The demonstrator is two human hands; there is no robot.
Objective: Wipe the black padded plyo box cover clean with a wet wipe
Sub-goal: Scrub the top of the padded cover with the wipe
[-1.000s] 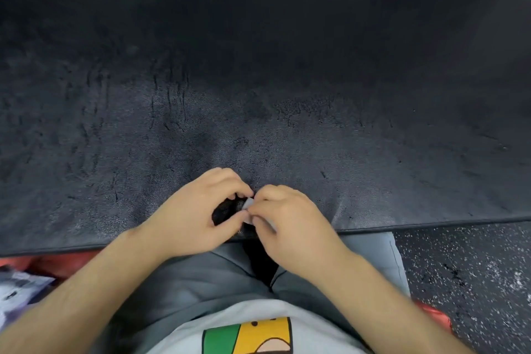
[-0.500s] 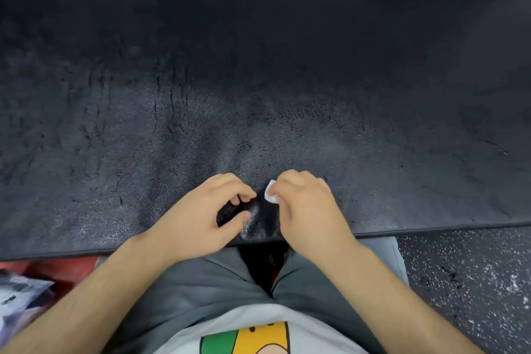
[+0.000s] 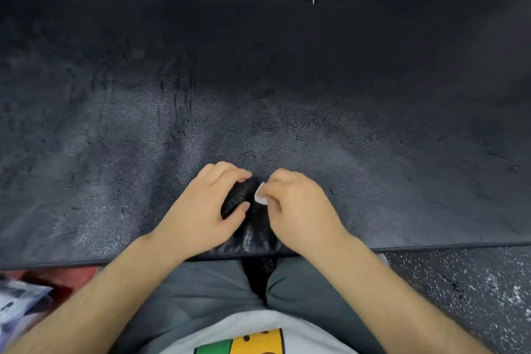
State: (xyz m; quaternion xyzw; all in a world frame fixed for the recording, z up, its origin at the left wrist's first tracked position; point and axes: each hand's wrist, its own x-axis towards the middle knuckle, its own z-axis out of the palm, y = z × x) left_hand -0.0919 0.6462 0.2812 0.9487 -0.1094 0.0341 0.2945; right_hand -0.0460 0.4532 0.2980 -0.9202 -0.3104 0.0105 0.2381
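No words, numbers or brand names can be read from where I look down. The print on my white shirt (image 3: 253, 343) is a green and yellow picture with black dots, with no letters showing. The crumpled packaging (image 3: 17, 306) at my lower left carries dark marks, too blurred to read.

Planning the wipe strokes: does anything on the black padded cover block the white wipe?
Only the left hand, bunching a fold of the black padded plyo box cover left of the small white wet wipe that the right hand pinches. Elsewhere nothing visible.
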